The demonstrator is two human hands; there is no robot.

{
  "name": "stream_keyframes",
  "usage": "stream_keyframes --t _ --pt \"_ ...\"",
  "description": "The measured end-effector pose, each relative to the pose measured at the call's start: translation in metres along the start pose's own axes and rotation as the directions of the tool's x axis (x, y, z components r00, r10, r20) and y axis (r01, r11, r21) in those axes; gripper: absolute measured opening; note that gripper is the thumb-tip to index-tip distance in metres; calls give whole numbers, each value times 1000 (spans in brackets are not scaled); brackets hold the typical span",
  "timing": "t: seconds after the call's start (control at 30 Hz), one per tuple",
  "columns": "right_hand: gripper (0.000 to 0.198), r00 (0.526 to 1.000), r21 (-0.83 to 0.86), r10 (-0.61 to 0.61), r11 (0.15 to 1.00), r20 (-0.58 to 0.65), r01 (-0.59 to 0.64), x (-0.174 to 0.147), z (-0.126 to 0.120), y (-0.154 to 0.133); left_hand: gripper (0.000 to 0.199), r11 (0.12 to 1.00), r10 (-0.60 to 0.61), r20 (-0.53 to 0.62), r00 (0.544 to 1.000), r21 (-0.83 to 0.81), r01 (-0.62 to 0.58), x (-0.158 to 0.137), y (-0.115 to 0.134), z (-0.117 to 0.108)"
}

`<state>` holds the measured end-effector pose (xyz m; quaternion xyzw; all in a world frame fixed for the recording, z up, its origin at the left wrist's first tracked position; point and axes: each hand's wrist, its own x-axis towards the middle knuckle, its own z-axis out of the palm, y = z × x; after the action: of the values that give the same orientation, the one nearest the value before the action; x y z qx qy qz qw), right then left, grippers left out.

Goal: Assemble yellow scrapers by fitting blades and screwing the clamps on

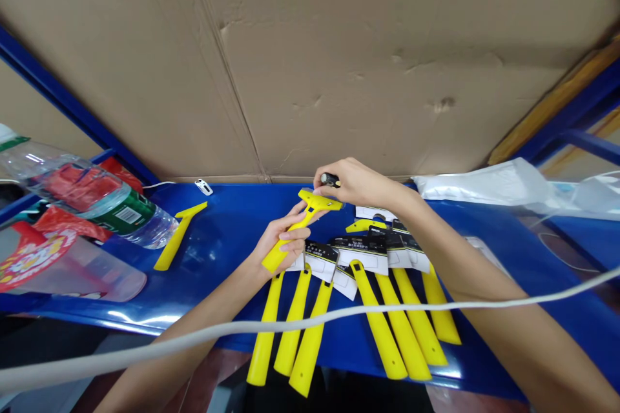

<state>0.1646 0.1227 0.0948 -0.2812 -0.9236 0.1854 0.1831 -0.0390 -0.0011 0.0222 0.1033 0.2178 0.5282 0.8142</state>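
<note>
My left hand (pixel 285 240) is closed around the handle of a yellow scraper (pixel 317 202), its wide head tilted up and away from me. Above that head, my right hand (pixel 345 184) grips a small tool with a black and pale yellow handle (pixel 330 179), which looks like a screwdriver; its tip is hidden by the fingers. Right below my hands lie several yellow scrapers (pixel 382 329) with black and white cards (pixel 361 253), their handles pointing toward me. Another yellow scraper (pixel 180 235) without a card rests on the blue table (pixel 232 206) to the left.
On the left are a large clear bottle (pixel 123 206) lying tilted and a plastic cup (pixel 97 268). A small white part (pixel 204 187) sits by the cardboard wall (pixel 339 77). White plastic bags (pixel 479 181) lie at right. A white cable (pixel 339 314) crosses in front.
</note>
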Motion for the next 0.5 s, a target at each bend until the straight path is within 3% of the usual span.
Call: stream_keyframes --t 0.5 --pt "22 997 30 -36 999 73 34 2 11 2 57 992 -71 13 997 106 70 0 -3 -4"
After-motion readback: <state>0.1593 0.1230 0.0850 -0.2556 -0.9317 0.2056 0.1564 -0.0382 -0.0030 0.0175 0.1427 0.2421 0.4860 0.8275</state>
